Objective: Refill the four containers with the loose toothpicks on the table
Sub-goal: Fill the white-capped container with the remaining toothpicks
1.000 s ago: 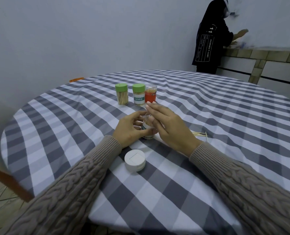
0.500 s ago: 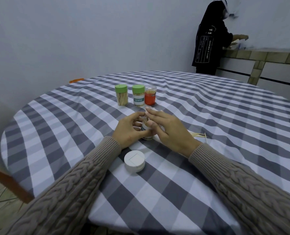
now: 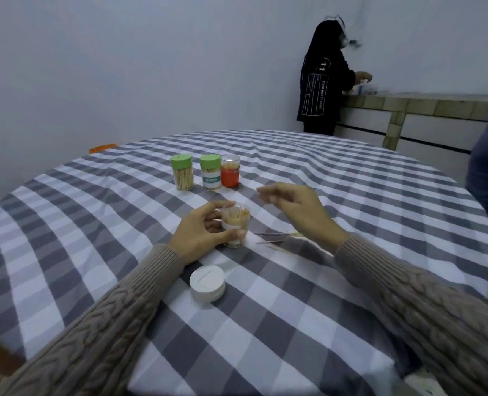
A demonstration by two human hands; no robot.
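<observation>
At mid-desk (image 3: 351,195), left hand (image 3: 200,235) gripping the open container (image 3: 235,224), right hand (image 3: 294,207) lifted clear with fingers relaxed, freed to fetch loose toothpicks (image 3: 274,241) lying just beside.

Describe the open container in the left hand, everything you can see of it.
The open container is a small clear plastic-looking jar with a white label band, standing upright on the checked tablecloth, lidless, holding pale toothpicks that lean inside. The left hand grips its side. The white lid lies apart, nearer the camera.
</observation>
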